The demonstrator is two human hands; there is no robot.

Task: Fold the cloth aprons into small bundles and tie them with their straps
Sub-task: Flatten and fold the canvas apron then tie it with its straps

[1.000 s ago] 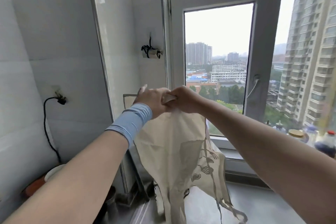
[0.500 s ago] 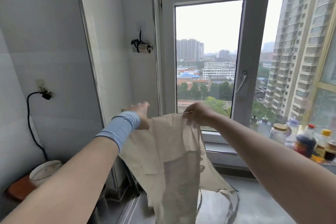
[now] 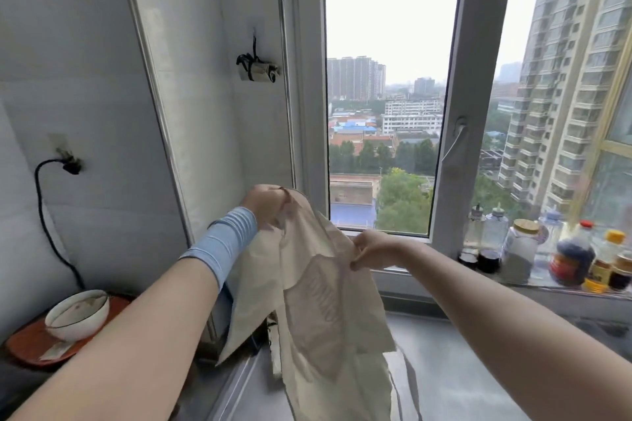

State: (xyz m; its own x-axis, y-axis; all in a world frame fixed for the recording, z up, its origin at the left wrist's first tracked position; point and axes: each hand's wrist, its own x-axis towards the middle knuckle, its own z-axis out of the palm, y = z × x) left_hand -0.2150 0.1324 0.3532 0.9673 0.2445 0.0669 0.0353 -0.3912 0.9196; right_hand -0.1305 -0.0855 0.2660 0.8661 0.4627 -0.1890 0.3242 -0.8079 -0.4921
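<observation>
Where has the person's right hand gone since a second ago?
Yes: the right hand dropped rightward, from above the bottom rail of the window frame to just below it, apart from the left hand, pinching the apron.

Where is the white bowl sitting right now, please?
The white bowl sits at the lower left of the head view, on a reddish round board, just below the hanging black cable.

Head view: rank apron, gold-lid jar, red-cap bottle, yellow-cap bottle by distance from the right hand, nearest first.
1. apron, pinched by the right hand itself.
2. gold-lid jar, off to its right.
3. red-cap bottle, further right, past the jar.
4. yellow-cap bottle, rightmost of the four.
</observation>
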